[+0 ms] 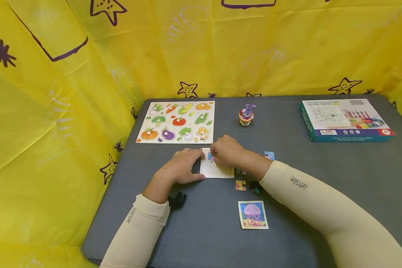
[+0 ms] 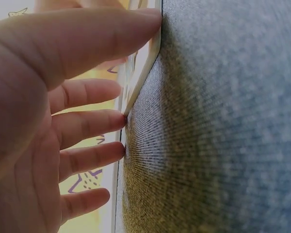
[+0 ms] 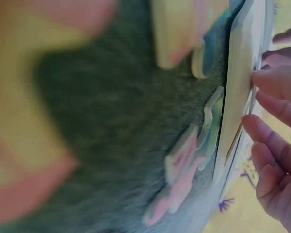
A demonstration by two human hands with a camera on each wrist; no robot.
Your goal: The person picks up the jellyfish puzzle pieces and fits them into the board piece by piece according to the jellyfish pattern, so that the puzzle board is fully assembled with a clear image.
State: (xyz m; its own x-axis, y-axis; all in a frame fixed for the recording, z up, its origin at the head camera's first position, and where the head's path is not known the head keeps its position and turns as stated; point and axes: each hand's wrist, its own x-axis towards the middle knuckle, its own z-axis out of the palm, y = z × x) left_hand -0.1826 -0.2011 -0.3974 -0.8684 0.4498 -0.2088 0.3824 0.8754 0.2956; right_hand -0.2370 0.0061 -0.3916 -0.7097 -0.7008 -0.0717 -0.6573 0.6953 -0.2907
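A small white puzzle tray lies on the grey table in the head view. My left hand touches its left side, thumb at the near corner and fingertips near the far one. In the left wrist view the fingers look nearly straight. My right hand is over the tray, thumb and fingertips at a blue and pink puzzle piece in its far left corner. The right wrist view shows those fingertips low against the tray; the piece is mostly hidden there. Loose puzzle pieces lie right of the tray, partly under my right forearm.
Nearer me lies a jellyfish picture card. Behind the tray are a vegetable peg board and a purple rabbit figure. A flat game box sits at the far right. Yellow patterned cloth hangs behind the table.
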